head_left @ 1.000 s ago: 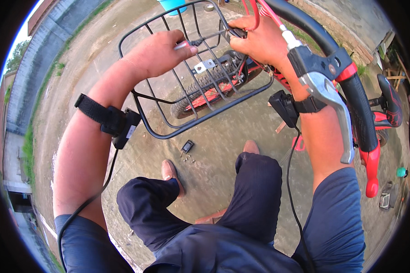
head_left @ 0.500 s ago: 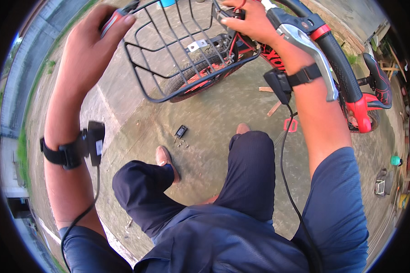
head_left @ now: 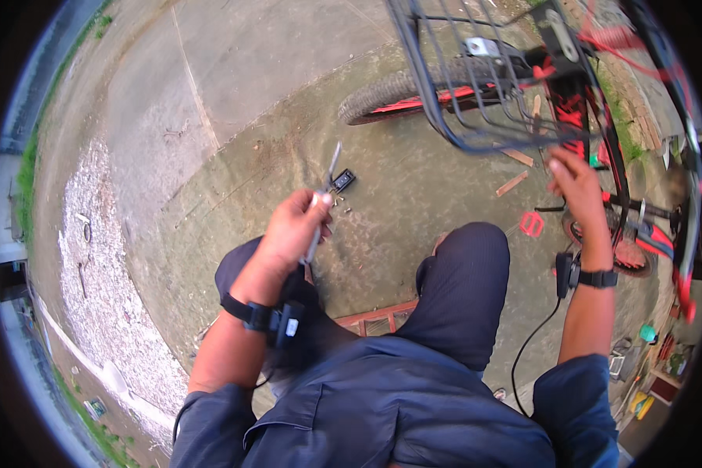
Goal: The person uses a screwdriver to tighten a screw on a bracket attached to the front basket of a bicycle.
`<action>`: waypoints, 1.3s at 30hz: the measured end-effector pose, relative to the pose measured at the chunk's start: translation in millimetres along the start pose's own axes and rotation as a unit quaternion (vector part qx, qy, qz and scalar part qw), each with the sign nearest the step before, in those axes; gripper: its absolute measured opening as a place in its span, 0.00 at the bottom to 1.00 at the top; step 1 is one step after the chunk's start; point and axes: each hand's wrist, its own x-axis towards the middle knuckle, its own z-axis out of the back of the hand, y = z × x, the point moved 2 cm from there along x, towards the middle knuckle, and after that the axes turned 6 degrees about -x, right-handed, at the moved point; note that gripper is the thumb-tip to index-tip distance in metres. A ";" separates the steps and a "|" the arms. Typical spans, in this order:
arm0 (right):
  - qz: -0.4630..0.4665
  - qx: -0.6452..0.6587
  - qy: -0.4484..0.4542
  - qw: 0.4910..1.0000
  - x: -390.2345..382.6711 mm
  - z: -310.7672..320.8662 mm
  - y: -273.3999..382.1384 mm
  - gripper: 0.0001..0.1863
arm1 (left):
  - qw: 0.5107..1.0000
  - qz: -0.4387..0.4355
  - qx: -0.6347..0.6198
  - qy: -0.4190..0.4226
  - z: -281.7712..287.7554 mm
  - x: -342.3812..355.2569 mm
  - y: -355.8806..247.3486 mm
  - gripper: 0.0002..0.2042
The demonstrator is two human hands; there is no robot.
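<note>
My left hand (head_left: 292,230) is closed around a slim grey tool (head_left: 334,164), held over the ground in front of my left knee; motion blurs its ends, so its kind is unclear. Beneath it on the concrete lies a small black rectangular device (head_left: 343,181), with several tiny pieces (head_left: 346,208) scattered beside it. My right hand (head_left: 577,183) seems empty, its fingers loosely bent and partly apart, just below the black wire basket (head_left: 468,144) of a red and black bicycle (head_left: 571,117). Whether the fingertips touch the bicycle I cannot tell.
The bicycle's front wheel (head_left: 374,97) reaches out at the upper middle. Wood strips (head_left: 512,184) and a red plastic piece (head_left: 531,224) lie on the concrete. Part of a reddish wooden seat (head_left: 378,316) shows between my legs. A green object (head_left: 648,333) and clutter are at right.
Both hands have come down from the basket and handlebar. My left hand has lowered its tool toward the black device; my right hand has let go of the bicycle's front. The bicycle appears farther right.
</note>
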 end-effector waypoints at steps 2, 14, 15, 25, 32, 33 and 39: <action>-0.095 0.001 0.076 0.993 -2.8 -5.1 -36.0 0.21 | 0.995 0.059 -0.075 0.010 -4.5 7.6 28.8 0.12; -0.423 0.111 0.198 0.877 -129.8 -41.9 -27.1 0.17 | 0.957 0.280 -0.064 0.040 27.5 -25.7 40.1 0.08; -0.435 0.121 0.204 0.869 -150.8 -37.4 -20.2 0.17 | 0.956 0.288 -0.026 0.046 28.7 -40.7 16.2 0.08; -0.518 0.237 0.149 0.808 -293.4 46.7 61.1 0.16 | 0.890 0.258 0.335 0.172 23.7 -140.8 -135.2 0.20; -0.561 0.374 0.063 0.736 -337.6 77.9 27.5 0.15 | 0.819 0.203 0.509 0.170 -22.6 -162.7 -183.9 0.23; -0.568 0.383 0.046 0.727 -341.7 84.5 23.9 0.15 | 0.809 0.191 0.526 0.181 -37.5 -163.5 -191.6 0.21; -0.595 0.425 -0.046 0.681 -370.7 116.4 9.6 0.16 | 0.713 0.117 0.621 0.305 -159.0 -159.4 -256.9 0.25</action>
